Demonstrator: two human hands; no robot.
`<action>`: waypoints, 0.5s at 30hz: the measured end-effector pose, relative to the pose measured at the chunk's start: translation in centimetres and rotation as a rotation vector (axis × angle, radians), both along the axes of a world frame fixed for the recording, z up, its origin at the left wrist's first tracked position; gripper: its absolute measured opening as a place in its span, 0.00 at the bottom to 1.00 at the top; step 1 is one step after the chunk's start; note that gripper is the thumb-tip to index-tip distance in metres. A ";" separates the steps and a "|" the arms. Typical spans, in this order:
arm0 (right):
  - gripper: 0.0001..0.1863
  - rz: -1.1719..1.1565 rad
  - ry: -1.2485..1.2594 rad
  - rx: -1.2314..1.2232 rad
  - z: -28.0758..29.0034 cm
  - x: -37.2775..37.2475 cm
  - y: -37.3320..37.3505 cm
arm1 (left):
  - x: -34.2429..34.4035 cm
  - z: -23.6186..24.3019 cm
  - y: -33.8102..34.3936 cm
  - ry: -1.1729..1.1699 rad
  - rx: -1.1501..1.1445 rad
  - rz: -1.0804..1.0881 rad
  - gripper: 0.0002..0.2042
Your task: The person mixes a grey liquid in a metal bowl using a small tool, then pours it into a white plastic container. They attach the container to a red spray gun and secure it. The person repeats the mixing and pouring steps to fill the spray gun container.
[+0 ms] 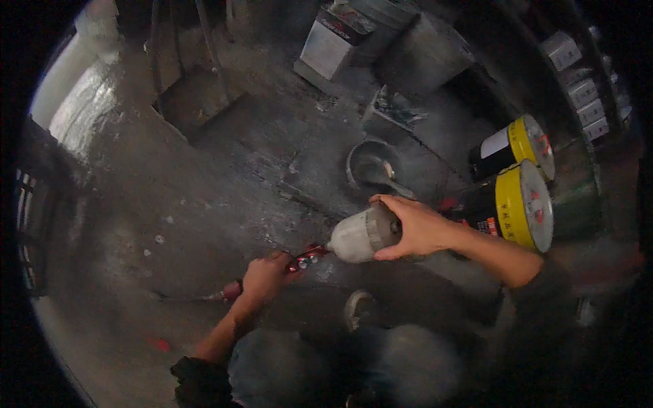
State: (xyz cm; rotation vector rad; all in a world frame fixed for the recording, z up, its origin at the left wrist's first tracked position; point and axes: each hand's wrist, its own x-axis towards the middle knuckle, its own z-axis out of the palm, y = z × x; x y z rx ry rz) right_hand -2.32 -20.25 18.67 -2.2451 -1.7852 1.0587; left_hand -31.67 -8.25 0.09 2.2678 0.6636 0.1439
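Observation:
My left hand [264, 277] is closed round a red spray gun [306, 260] with shiny metal knobs. A dark red piece [232, 290] sticks out on the left side of this hand, with a thin line running off it. The gun's whitish cup [355, 238] lies tilted on its side, its narrow end at the gun. My right hand [425, 231] grips the cup's wide end, thumb below and fingers above. What lies under that palm is hidden.
Beyond the cup a round dark pan [352, 166] stands on the stained floor. Two black drums with yellow bands, one near [515, 207] and one farther [520, 146], are at the right. A white square can [325, 51] stands at the back, a flat metal pan [194, 102] at far left.

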 end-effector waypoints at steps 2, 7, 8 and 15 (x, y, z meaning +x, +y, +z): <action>0.51 0.132 -0.006 0.047 0.7 -0.1 0.1 | 0.2 0.5 0.8 0.047 0.008 -0.043 0.13; 0.54 0.225 -0.052 0.181 0.4 1.2 0.7 | 0.4 0.6 1.1 0.014 0.011 0.006 0.14; 0.54 0.109 -0.043 0.173 0.2 1.4 0.3 | 1.0 0.7 0.7 -0.018 -0.003 0.033 0.13; 0.40 -0.404 0.356 0.273 -2.0 7.9 1.4 | 2.9 2.1 1.1 0.076 -0.022 0.209 0.09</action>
